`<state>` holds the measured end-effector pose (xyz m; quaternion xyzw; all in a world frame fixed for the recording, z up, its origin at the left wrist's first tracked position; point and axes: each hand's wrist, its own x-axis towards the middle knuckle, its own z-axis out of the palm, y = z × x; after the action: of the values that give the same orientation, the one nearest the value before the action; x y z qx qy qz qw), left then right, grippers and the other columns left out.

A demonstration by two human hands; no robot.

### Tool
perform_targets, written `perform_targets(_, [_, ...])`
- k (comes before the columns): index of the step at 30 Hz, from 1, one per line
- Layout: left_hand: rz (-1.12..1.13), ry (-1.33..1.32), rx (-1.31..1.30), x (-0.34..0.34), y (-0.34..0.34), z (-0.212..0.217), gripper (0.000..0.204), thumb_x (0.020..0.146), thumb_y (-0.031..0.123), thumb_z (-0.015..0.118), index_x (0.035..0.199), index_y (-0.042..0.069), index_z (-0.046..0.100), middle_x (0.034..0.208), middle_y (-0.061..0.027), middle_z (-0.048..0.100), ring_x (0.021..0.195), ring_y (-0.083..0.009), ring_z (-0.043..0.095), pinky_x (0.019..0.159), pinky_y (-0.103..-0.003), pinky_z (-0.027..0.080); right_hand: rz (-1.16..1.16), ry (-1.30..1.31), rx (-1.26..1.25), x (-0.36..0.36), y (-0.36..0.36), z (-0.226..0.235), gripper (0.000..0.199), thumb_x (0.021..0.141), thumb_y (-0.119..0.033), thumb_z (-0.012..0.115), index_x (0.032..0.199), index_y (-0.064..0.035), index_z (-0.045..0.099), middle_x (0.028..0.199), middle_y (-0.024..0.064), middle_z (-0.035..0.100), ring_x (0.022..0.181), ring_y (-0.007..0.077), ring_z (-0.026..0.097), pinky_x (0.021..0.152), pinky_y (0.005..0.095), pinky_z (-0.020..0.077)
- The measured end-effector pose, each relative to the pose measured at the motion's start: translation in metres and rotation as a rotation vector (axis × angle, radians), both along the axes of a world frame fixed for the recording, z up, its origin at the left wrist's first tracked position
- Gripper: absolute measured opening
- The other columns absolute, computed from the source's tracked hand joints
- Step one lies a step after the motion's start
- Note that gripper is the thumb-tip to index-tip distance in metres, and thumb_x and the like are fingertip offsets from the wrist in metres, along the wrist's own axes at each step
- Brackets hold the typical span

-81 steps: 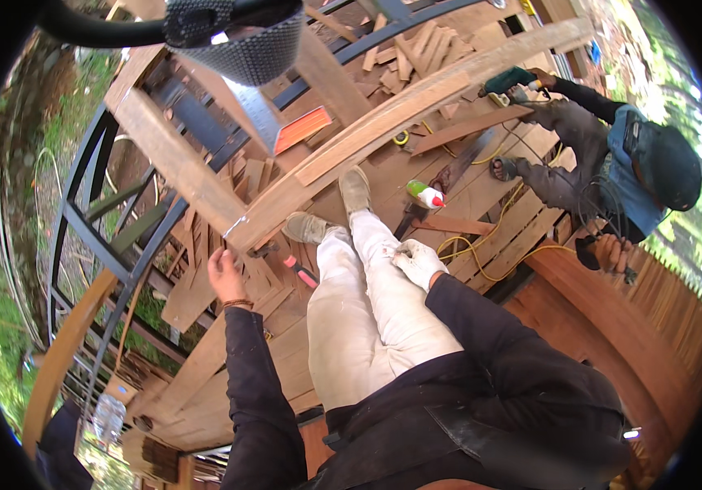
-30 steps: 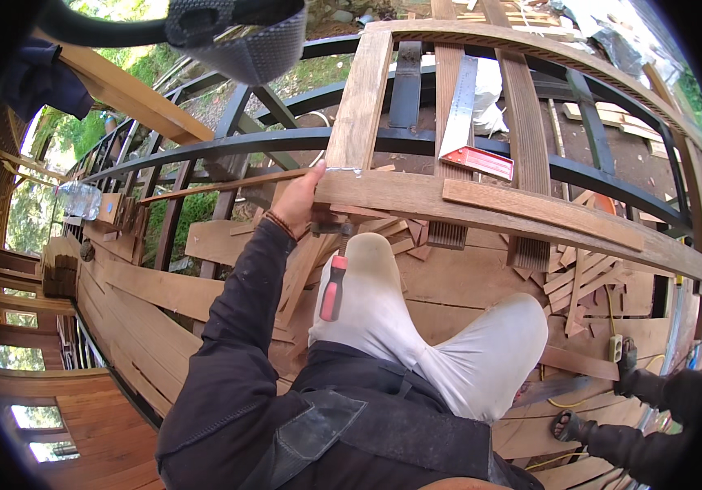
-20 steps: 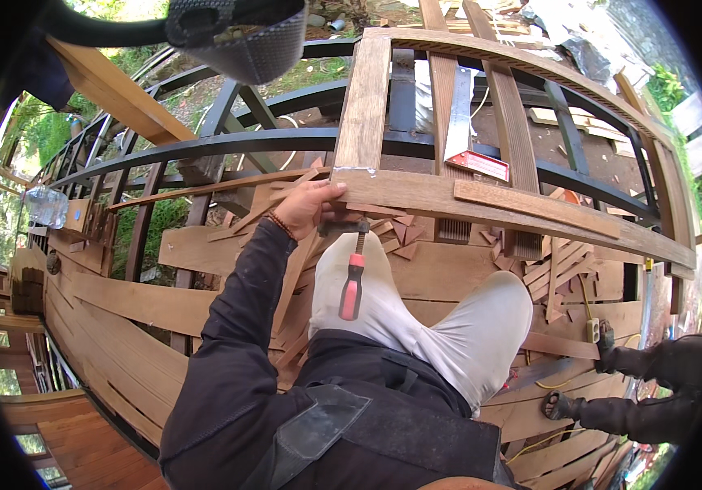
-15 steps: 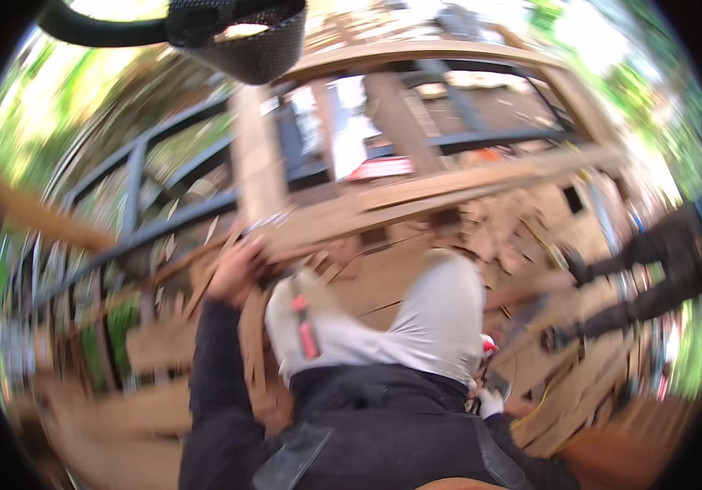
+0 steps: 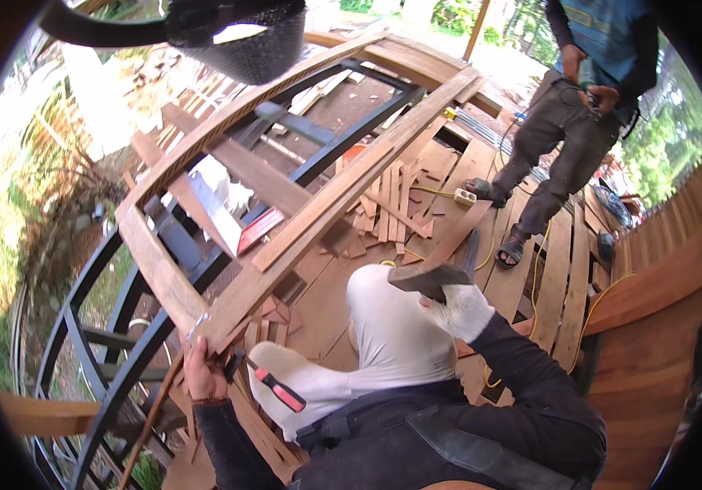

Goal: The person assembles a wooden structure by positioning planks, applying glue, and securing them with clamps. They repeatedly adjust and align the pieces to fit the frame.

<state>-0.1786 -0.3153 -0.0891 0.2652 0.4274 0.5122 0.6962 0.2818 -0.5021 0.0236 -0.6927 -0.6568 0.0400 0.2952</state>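
My bare left hand (image 5: 206, 374) is closed at the near left corner of a large wooden frame (image 5: 282, 269), fingers up against its edge. A small shiny metal piece (image 5: 196, 327) sits at that corner, just above my fingertips. A tool with a red and black handle (image 5: 282, 390) lies over my left thigh; its dark front end points toward the left hand, and I cannot make out its tip. My white-gloved right hand (image 5: 464, 309) is raised above my right knee, wrapped round a dark, blocky tool (image 5: 428, 278) whose exact kind does not show.
A dark metal railing (image 5: 135, 343) runs beneath the frame at left. Wood offcuts (image 5: 392, 200) litter the plank floor (image 5: 559, 298). A person (image 5: 563, 131) holding a power tool stands at far right. A yellow cord (image 5: 537, 278) and large boards (image 5: 653, 318) lie at right.
My right hand has come up from low on the right to above my knee, with the dark blocky tool in it. My view has turned; the left hand stays at the frame's corner.
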Motion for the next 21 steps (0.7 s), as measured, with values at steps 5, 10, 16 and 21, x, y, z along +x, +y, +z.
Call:
perform_targets(5, [-0.049,-0.024,-0.040,0.015,0.002,0.006,0.033,0.107,0.020,0.055,0.135,0.003,0.058,0.124,-0.0111,0.068,0.109,-0.0240,0.069,0.090,-0.046,0.060,0.263,0.071,-0.081,-0.042,0.071,0.018,0.023,0.091,-0.021,0.075,0.103,-0.0020,0.070,0.093,0.0206,0.071,0.084,0.0435,0.068,0.072,0.0476,0.0548])
perform_targets(10, [0.078,0.046,-0.039,0.025,-0.004,0.011,0.028,0.099,0.020,0.070,0.115,-0.003,0.067,0.103,-0.0074,0.072,0.088,-0.0164,0.070,0.080,-0.033,0.060,0.723,-0.142,-0.021,-0.104,0.160,0.063,0.024,0.089,-0.013,0.073,0.111,-0.0022,0.069,0.099,0.0190,0.072,0.089,0.0415,0.069,0.076,0.0460,0.0553])
perform_targets(16, [0.108,0.144,-0.030,0.035,-0.011,0.032,0.037,0.095,0.023,0.074,0.120,-0.003,0.065,0.105,-0.0089,0.070,0.086,-0.0170,0.071,0.075,-0.033,0.062,1.016,-0.284,0.037,-0.171,0.259,0.048,0.034,0.092,-0.025,0.073,0.118,-0.0037,0.065,0.098,0.0230,0.071,0.093,0.0431,0.069,0.080,0.0485,0.0568])
perform_targets(21, [0.126,0.322,0.011,0.047,-0.008,0.034,0.039,0.090,0.025,0.082,0.116,0.000,0.069,0.102,-0.0086,0.074,0.082,-0.0160,0.073,0.066,-0.031,0.064,1.095,-0.353,0.016,-0.207,0.301,0.034,0.039,0.097,-0.029,0.068,0.129,-0.0089,0.061,0.107,0.0190,0.073,0.103,0.0403,0.071,0.089,0.0490,0.0545])
